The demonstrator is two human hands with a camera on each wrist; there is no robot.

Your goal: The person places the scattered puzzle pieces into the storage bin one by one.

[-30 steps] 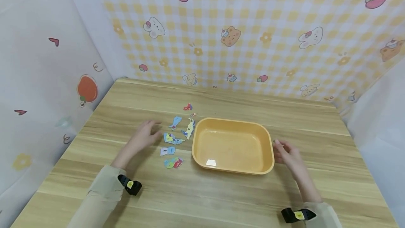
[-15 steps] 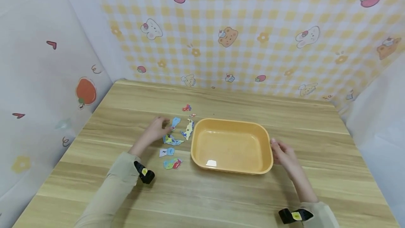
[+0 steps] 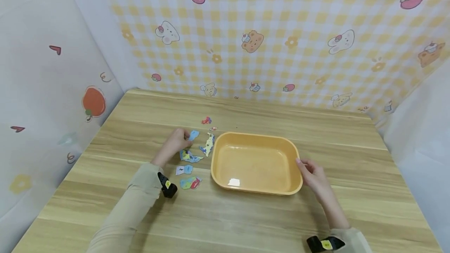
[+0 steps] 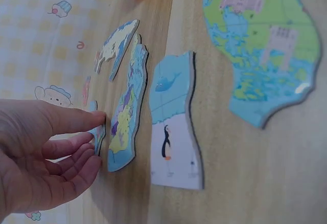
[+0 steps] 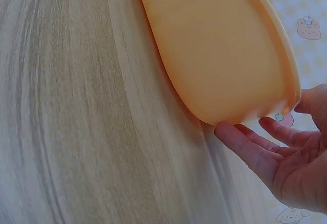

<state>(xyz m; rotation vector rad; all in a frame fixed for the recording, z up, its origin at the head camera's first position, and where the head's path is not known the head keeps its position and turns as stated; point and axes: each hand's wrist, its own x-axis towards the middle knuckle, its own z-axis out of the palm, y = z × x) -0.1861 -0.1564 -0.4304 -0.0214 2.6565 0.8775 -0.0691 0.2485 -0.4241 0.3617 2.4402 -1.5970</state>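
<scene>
Head view: left of centre, the left hand (image 3: 177,140) pinches a blue puzzle piece (image 3: 194,134), best taken by its edges; right of centre, the orange basin (image 3: 256,163) wants steadying by the right hand (image 3: 314,175), which grasps its rim.

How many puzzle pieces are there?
7: red and tiny pieces farthest back; blue piece at the left hand; pale piece beside the tub; yellow-blue, penguin and green pieces nearest.

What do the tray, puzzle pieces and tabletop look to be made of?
Tray: probably glossy plastic; bright reflection on its floor.
Puzzle pieces: perhaps card or foam, slightly glossy print; grey cut edges, one highlight.
Tabletop: wood or laminate, satin; striped grain.
</scene>
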